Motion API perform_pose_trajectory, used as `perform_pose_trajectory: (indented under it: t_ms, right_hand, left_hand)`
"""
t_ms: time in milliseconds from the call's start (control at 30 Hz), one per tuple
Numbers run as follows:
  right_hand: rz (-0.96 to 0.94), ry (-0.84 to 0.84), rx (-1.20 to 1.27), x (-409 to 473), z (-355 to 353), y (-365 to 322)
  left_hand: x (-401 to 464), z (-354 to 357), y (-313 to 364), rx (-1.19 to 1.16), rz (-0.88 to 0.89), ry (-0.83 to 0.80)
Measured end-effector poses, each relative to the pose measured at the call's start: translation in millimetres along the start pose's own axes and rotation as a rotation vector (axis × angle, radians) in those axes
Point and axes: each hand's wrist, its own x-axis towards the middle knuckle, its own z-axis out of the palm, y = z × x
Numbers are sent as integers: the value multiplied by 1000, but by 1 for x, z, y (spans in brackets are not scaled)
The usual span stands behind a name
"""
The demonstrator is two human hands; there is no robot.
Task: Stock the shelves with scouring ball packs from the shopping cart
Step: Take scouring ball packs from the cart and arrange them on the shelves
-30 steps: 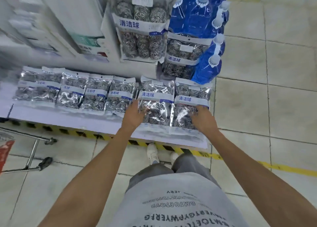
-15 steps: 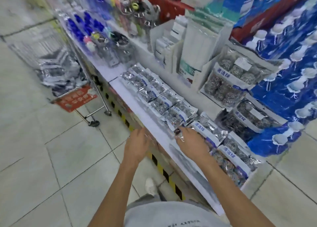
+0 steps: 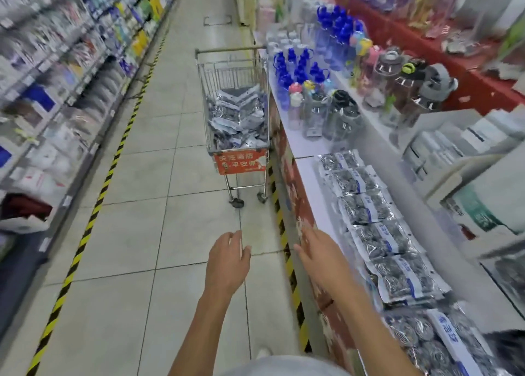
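A row of silvery scouring ball packs (image 3: 377, 230) with blue-and-white labels lies along the white shelf (image 3: 309, 182) on my right. Ahead in the aisle stands a wire shopping cart (image 3: 235, 111) with a red sign, holding a heap of more packs (image 3: 235, 119). My left hand (image 3: 227, 264) hovers empty over the floor tiles, fingers loosely apart. My right hand (image 3: 321, 256) is also empty, fingers spread, beside the shelf's front edge and apart from the packs.
Water bottles and blue-capped jugs (image 3: 321, 91) crowd the shelf beyond the packs. Boxed goods (image 3: 454, 148) stand behind the packs. Another shelving run (image 3: 51, 91) lines the aisle's left side. Yellow-black tape (image 3: 93, 210) marks both floor edges.
Both hands have left the packs on the shelf and drawn back empty. My view has swung left, from the shelf to down the aisle, bringing the cart into sight.
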Motion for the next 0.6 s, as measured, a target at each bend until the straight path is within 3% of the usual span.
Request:
perform_pose_trajectory:
  t_ms: [267,600]
  right_hand:
    - [9,-68,-10,95,22,-31]
    - [51,-174,36,266,40,-21]
  left_hand:
    - [86,-22,-41,-29,-49,24]
    - [250,-12,-66,-42,-119,-19]
